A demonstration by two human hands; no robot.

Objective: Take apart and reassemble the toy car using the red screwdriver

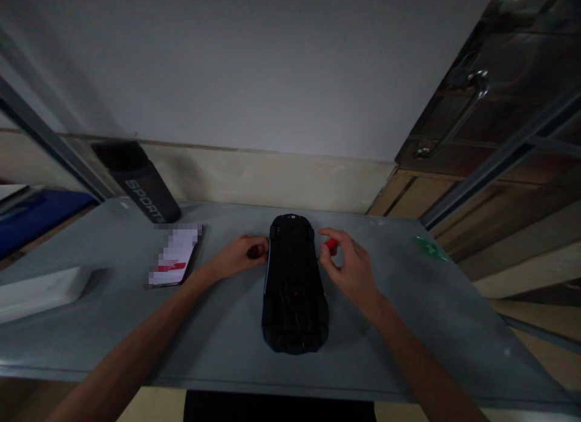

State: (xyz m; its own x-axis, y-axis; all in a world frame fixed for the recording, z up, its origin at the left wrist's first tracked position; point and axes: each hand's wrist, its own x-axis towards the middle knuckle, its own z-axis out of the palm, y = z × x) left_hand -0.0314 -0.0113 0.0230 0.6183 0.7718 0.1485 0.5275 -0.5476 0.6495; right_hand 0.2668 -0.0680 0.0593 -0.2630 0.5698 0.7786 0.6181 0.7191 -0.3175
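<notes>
A black toy car point(294, 286) lies upside down in the middle of the grey table point(113, 331), its length running away from me. My left hand point(238, 255) is closed on a small dark round part, perhaps a wheel point(255, 251), right at the car's far left corner. My right hand point(349, 264) is at the car's far right side, pinching a small red piece point(331, 245) between thumb and fingers, just off the car's edge.
A dark bottle point(140, 183) marked SPORT leans at the back left. A small card or booklet point(175, 261) lies left of the car, a white box point(40, 289) at the far left, a green scrap point(430, 248) at the right. A metal door stands right.
</notes>
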